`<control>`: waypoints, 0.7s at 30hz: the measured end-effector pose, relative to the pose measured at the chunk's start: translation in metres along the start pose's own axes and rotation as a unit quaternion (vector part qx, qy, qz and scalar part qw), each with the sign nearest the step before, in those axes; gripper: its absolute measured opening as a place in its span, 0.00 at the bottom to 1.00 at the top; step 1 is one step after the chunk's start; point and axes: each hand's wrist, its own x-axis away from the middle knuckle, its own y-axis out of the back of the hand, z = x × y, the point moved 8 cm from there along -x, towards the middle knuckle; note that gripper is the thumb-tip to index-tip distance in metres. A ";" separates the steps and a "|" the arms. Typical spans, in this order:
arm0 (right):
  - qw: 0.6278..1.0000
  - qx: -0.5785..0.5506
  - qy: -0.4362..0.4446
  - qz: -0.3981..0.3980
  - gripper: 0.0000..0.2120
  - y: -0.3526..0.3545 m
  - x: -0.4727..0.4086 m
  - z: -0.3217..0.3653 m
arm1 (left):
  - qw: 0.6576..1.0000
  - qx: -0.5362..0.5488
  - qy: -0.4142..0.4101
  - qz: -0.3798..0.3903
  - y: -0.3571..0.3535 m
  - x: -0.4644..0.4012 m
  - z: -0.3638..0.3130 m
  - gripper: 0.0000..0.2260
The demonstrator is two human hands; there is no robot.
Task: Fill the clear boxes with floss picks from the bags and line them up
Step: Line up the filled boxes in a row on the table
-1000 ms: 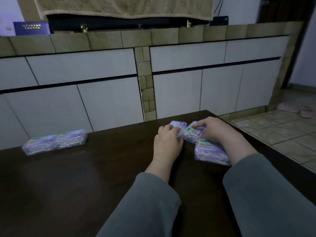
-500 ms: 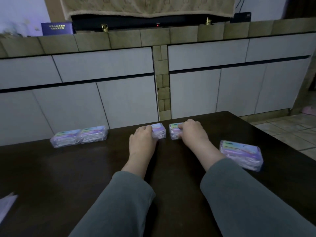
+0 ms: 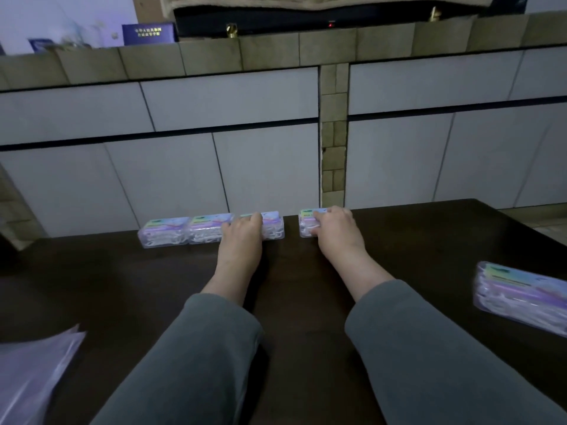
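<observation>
Four clear boxes are lying in a row along the far edge of the dark table, each showing a tangle of white floss picks through its transparent walls and carrying a lid label in pastel green, blue and purple. Two of them, the leftmost box and the second box, are sitting end to end and touching. Just beside them, the third box is lying against the second, and the left hand is gripping it from above, fingers curled over its lid and near side. Set off by a narrow gap of bare table, the fourth box is standing apart from the third; the right hand is grasping it, fingers bent over the top and thumb pressing the front face. Both forearms are showing grey sleeves. Well apart from the row, a larger stack of boxes is lying at the table's right edge, tilted relative to the row and slightly blurred, with the same pale purple tint and picks visible inside. At the lower left corner, a translucent plastic bag is resting on the table, its contents not discernible.
</observation>
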 end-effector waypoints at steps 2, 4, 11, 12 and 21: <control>1.000 -0.001 0.007 0.003 0.19 -0.003 -0.004 0.007 | 1.000 -0.011 0.005 0.001 -0.001 -0.002 0.005 0.11; 1.000 -0.001 0.018 0.005 0.18 -0.007 -0.008 0.014 | 1.000 -0.008 0.011 0.002 -0.001 -0.005 0.009 0.12; 0.999 -0.017 0.048 0.015 0.19 -0.014 -0.015 0.035 | 1.000 0.005 0.017 0.000 -0.004 -0.010 0.014 0.13; 0.999 -0.017 0.050 0.015 0.19 -0.015 -0.016 0.036 | 1.000 0.007 0.018 0.000 -0.004 -0.010 0.015 0.12; 0.998 -0.061 0.032 0.004 0.27 -0.009 -0.007 0.033 | 0.998 -0.024 0.011 -0.048 0.000 -0.006 0.016 0.15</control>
